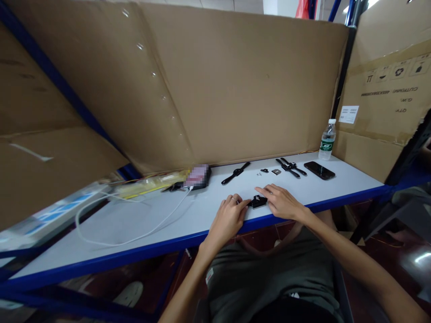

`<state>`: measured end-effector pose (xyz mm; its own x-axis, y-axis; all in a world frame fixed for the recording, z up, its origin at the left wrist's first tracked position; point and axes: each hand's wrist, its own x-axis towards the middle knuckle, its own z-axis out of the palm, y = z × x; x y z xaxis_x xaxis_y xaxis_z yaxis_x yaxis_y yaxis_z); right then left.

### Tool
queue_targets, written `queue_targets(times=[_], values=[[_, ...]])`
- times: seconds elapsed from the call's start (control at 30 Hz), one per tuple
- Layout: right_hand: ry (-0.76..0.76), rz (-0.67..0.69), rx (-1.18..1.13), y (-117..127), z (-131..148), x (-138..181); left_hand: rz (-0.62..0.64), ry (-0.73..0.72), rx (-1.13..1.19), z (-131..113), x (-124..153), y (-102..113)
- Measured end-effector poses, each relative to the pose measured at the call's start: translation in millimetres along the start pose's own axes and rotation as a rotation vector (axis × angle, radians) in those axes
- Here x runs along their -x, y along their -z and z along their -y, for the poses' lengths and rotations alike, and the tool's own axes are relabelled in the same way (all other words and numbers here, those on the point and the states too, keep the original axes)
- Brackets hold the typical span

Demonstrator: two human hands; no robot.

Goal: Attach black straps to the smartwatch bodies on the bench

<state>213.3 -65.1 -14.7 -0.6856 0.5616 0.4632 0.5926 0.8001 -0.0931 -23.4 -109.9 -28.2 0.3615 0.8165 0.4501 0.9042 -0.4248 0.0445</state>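
The fingers (243, 205) of the left hand (228, 217) and the right hand (282, 202) are pinching narrowly from both sides on a small black watch body (258, 202), which is resting at the front edge of the desk (134, 224). This looks like fine work on that one piece, calling for a steady fingertip hold. Farther back a black watch (235, 173), tiny loose parts (269, 171), two straps (291, 167), a phone (319, 170) and a water bottle (327, 140) are lying. A white cable (134, 235) is trailing left, and cardboard (235, 89) is walling the back.
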Motion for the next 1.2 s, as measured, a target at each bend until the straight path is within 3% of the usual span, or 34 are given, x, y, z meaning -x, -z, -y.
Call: queue_targets(times=[0.53, 0.7, 1.1, 1.2], values=[[0.011, -0.051, 0.033, -2.1, -1.4, 0.6, 0.01, -0.002, 0.016, 0.7, -0.5, -1.3], [0.091, -0.016, 0.034, -0.3, -1.7, 1.1, 0.011, -0.009, 0.004, 0.7, -1.0, -0.8], [0.034, -0.067, -0.026, 1.4, -0.8, -0.1, 0.011, -0.004, -0.004, -0.1, -0.9, -0.6], [0.089, -0.039, -0.029, 1.9, -0.8, -0.3, 0.016, 0.0, -0.008, -0.1, -0.5, -0.3]])
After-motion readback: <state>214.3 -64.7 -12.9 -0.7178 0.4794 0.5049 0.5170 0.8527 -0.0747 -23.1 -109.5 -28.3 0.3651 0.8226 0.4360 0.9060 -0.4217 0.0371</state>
